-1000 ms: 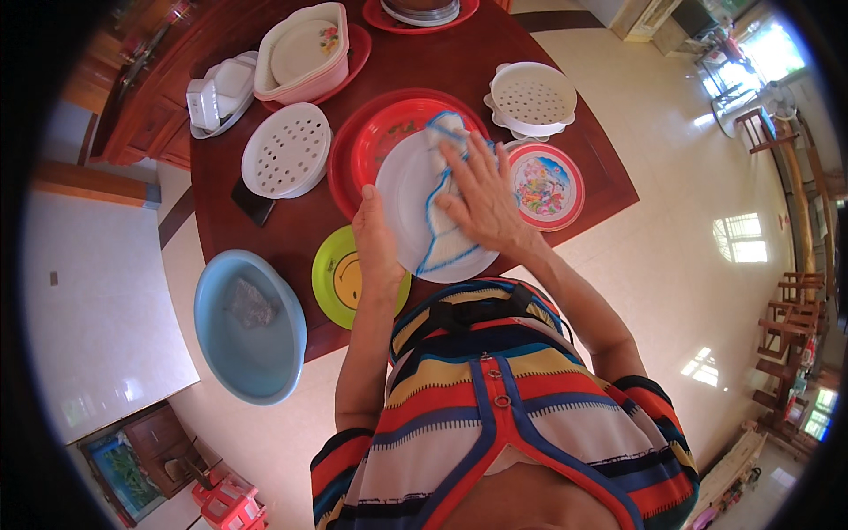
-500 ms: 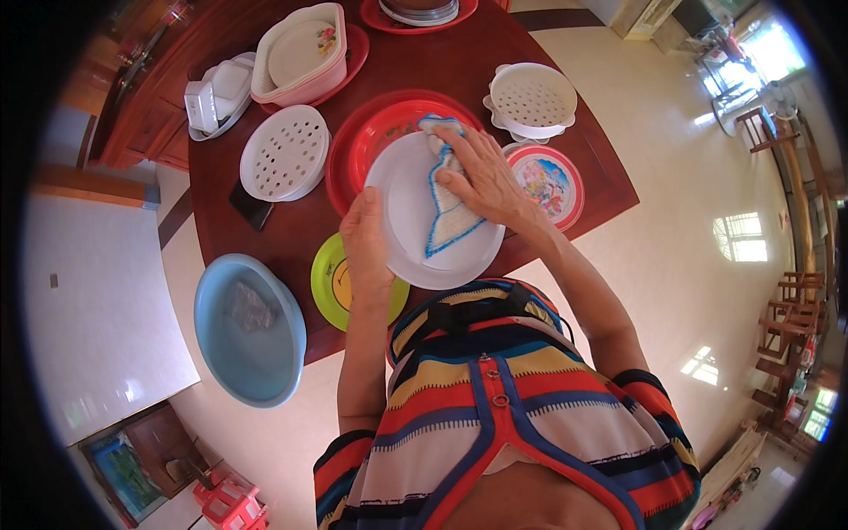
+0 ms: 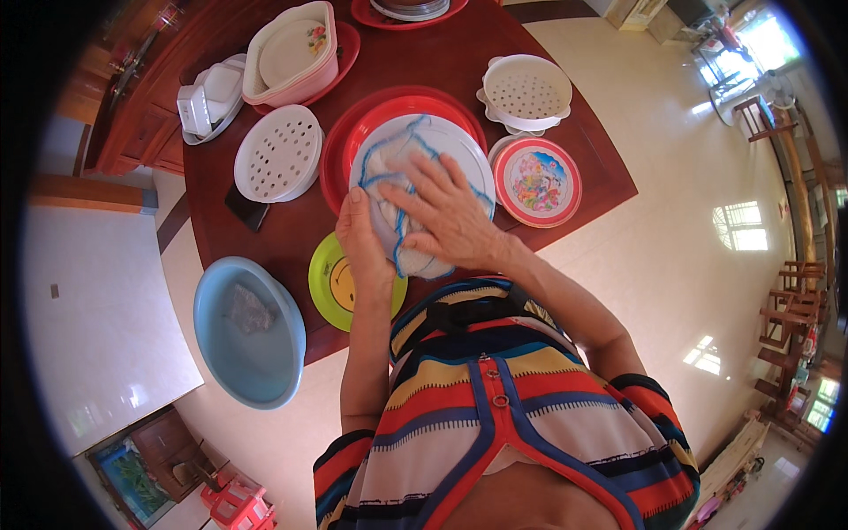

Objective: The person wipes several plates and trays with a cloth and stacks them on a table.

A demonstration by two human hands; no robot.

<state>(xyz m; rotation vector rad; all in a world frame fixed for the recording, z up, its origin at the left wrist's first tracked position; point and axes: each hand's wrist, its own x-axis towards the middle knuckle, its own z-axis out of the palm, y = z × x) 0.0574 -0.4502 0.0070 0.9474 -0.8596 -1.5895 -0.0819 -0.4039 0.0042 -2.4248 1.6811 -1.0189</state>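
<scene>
A round white plate point(image 3: 461, 147) is tilted toward me over the near part of a large red tray. My left hand point(image 3: 364, 240) is closed on the plate's left edge, thumb along the rim. Spread across the plate's face is a thin white cloth point(image 3: 378, 166) with blue edging. On top of it lies my right hand point(image 3: 452, 214), fingers apart and slightly blurred, pressing the cloth against the plate. Just below my left hand a yellow-green plate point(image 3: 325, 299) with a smiling face sits on the table, partly hidden by my forearm.
The red tray point(image 3: 334, 146) rests on the dark wooden table point(image 3: 583, 163). Perforated white colanders point(image 3: 279, 152) stand left and right of it. A patterned red-rimmed plate point(image 3: 537, 183) lies at right. A dark phone point(image 3: 247, 210), stacked pink basins point(image 3: 329, 66) and a blue basin point(image 3: 252, 358) are at left.
My right hand has moved left and down across the plate, and the cloth now spreads over more of it. The plate has shifted slightly left and up, uncovering the patterned plate.
</scene>
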